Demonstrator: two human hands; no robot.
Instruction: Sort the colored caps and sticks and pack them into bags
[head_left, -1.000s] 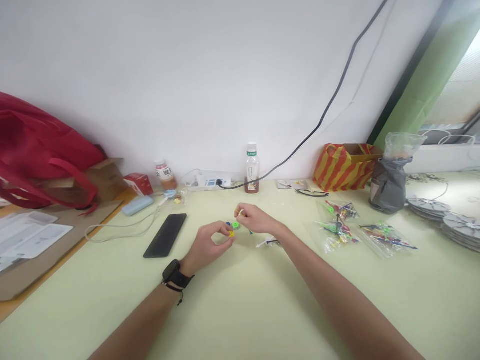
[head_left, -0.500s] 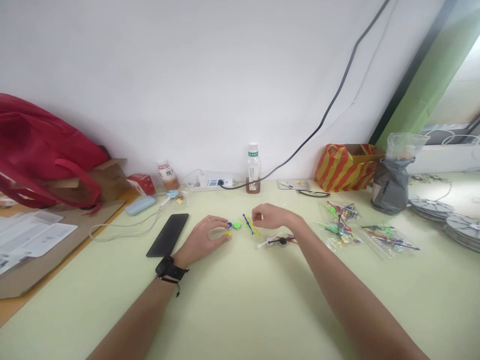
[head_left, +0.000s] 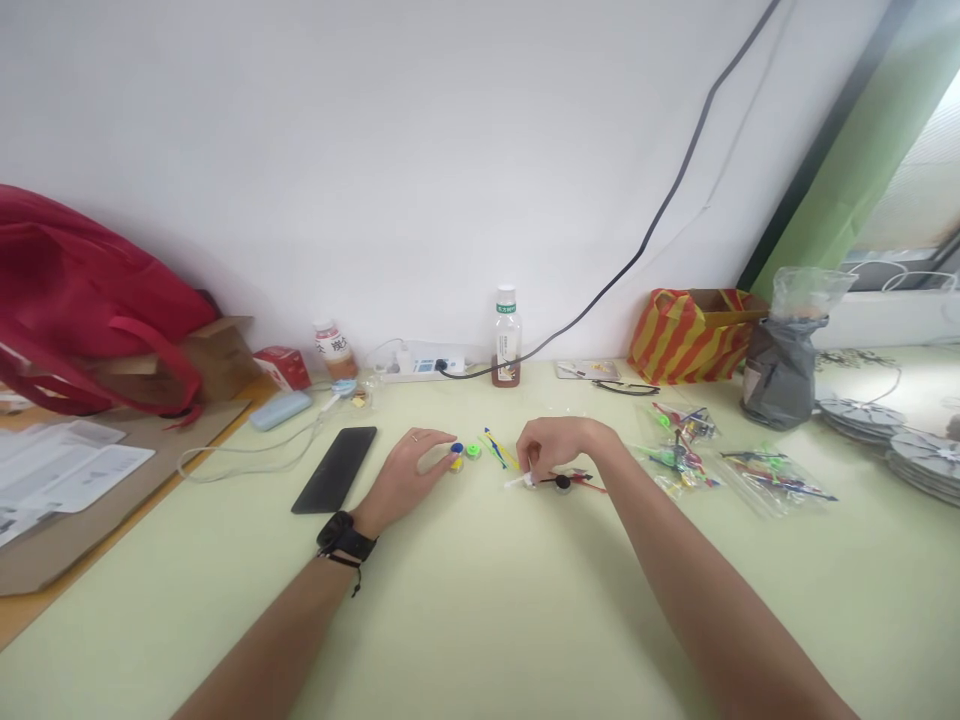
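— What is closest to the camera?
— Two bare forearms reach over a pale green bench (head_left: 480, 620), a black watch (head_left: 337, 535) strapped at the left wrist.
— And the hands?
— The left hand (head_left: 401, 483) rests with thumb and forefinger curved, their tips at a blue disc (head_left: 457, 449) and a yellow disc (head_left: 457, 465); whether it grips either, the view does not tell. The right hand (head_left: 553, 440), bent at the wrist, pinches a slightly blurred white piece (head_left: 529, 481) just above or on the bench; which of the two is unclear.
— What surrounds them?
— A black disc (head_left: 562, 484) sits beside the right fingertips, near red pointers (head_left: 595, 486). A black phone (head_left: 334, 470) lies left of the left hand, and clear packets (head_left: 776, 475) of coloured parts lie right of the right forearm. Between the hands are a green disc (head_left: 473, 451) and slim blue and yellow pointers (head_left: 495, 446).
— And the background?
— A bottle (head_left: 507, 345) stands upright near the white wall (head_left: 420, 170), with a striped red-and-yellow bag (head_left: 671, 345) to its right.
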